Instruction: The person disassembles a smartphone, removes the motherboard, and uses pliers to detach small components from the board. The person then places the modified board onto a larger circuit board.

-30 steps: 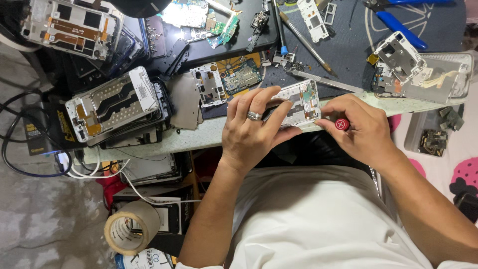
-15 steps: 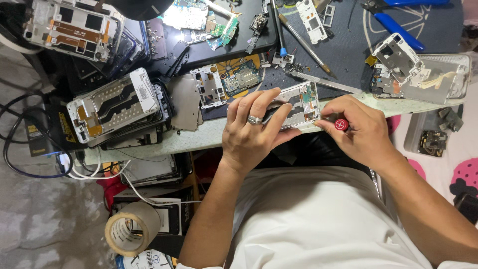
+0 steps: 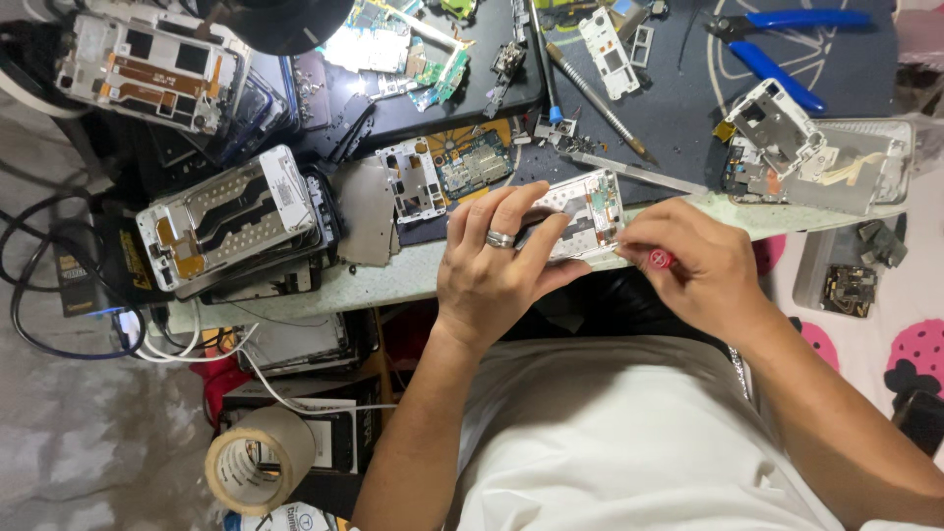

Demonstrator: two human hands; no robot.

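Observation:
My left hand [image 3: 497, 264], with a ring on one finger, grips a white phone frame [image 3: 588, 211] at the near edge of the workbench [image 3: 393, 280]. My right hand [image 3: 693, 267] pinches a small red-capped screwdriver [image 3: 657, 259] against the frame's right end. The tool's tip is hidden by my fingers. Both hands sit just above my lap and white shirt.
Several stripped phone frames [image 3: 231, 211] and circuit boards [image 3: 462, 162] crowd the bench. Blue-handled pliers [image 3: 787, 39] and a long screwdriver [image 3: 595, 93] lie on the dark mat. A clear tray [image 3: 865, 172] holds another frame at right. A tape roll [image 3: 258, 457] and cables lie on the floor at left.
My hands have barely moved. The right hand has shifted slightly closer to the frame's right end with the red-capped tool.

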